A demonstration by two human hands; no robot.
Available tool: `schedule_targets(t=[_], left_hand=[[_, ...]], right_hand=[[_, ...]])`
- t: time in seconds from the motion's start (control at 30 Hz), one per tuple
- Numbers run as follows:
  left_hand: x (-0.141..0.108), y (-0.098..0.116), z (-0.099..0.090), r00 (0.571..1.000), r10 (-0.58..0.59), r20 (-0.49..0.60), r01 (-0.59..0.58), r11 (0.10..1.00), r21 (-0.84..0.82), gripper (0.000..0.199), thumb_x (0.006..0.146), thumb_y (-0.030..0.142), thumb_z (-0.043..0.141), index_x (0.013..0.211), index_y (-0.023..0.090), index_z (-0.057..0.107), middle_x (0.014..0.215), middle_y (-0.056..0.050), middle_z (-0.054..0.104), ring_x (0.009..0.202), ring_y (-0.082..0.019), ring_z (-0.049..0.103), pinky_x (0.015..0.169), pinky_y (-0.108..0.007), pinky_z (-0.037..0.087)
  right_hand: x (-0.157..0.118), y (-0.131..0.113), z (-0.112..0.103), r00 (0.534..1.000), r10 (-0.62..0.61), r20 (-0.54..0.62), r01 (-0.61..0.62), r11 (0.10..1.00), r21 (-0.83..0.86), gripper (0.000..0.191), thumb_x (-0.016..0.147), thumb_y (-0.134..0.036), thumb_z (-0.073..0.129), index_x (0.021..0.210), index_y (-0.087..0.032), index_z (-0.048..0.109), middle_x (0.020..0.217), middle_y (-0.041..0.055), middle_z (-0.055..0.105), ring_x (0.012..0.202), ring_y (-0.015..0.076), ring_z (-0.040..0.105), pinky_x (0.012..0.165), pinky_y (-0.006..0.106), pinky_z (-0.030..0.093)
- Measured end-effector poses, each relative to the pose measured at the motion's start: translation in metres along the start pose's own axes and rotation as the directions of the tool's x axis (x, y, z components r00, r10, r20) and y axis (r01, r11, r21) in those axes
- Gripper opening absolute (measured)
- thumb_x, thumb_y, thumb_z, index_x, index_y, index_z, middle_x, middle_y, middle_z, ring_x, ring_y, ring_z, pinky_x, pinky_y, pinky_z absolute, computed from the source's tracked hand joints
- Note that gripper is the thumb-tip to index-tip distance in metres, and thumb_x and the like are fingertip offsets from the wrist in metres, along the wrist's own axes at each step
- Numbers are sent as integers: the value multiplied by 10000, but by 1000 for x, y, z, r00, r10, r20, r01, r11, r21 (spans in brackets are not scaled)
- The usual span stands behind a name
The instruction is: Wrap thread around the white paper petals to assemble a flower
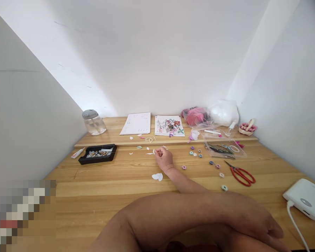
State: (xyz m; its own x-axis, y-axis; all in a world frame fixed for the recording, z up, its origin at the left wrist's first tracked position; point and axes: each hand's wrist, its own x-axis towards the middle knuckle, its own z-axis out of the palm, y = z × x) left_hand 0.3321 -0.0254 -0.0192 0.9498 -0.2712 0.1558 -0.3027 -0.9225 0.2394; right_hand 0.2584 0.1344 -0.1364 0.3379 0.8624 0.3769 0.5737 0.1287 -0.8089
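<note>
My right hand (164, 158) reaches out over the middle of the wooden table, thumb and fingers pinched on a small white petal-shaped piece (153, 151). More thin white pieces (147, 148) lie just left of the fingertips. Nearer to me is a small pile of white oval cutouts (157, 176), below the right wrist. My left arm is folded across the front of the table, over the right arm. At the lower right, my left hand (273, 227) lies against the right arm; its fingers are mostly hidden.
A black tray of beads (81, 161) and a lidded jar (93, 122) stand left. Papers (136, 123) lie on the raised back ledge. Several thread spools (184, 167), red-handled scissors (243, 175), a clear tool box (241, 154) and a white corded device (306, 199) are right.
</note>
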Motion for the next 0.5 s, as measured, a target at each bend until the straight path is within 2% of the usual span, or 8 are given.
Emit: schedule_targets(t=[0.1, 0.3, 0.4, 0.5], left_hand=[[-3, 6, -9, 1000, -11, 23, 11, 1000, 0, 285, 813, 667, 592, 868, 468, 788, 949, 76, 761, 945, -147, 695, 702, -245, 574], [-4, 12, -18, 995, -94, 44, 94, 996, 5, 424, 804, 750, 526, 923, 438, 787, 1109, 97, 732, 1030, -174, 684, 745, -281, 567], [-4, 10, -20, 995, -84, 50, 84, 996, 4, 433, 812, 754, 510, 887, 429, 786, 1091, 98, 737, 1024, -175, 687, 746, -287, 570], [-7, 10, -15, 993, -105, 48, 105, 994, 6, 405, 817, 733, 527, 901, 436, 790, 1001, 40, 760, 1014, -189, 692, 762, -299, 583]], right_hand=[[1, -1, 0, 1000, 10, -1, -10, 1000, 9, 137, 808, -295, 580, 713, -202, 615, 607, -1, 618, 584, 147, 559, 617, 251, 412], [1, 0, 1, 1000, 27, -13, -26, 999, 19, 145, 800, -305, 575, 710, -202, 622, 602, 3, 625, 574, 147, 551, 606, 251, 416], [2, 2, 2, 1000, 28, -12, -28, 999, 23, 146, 793, -305, 575, 709, -200, 630, 599, 5, 627, 567, 146, 548, 601, 251, 414], [2, 3, 2, 1000, 30, -8, -30, 999, 28, 152, 791, -315, 577, 714, -198, 637, 598, 7, 625, 570, 146, 550, 600, 250, 410]])
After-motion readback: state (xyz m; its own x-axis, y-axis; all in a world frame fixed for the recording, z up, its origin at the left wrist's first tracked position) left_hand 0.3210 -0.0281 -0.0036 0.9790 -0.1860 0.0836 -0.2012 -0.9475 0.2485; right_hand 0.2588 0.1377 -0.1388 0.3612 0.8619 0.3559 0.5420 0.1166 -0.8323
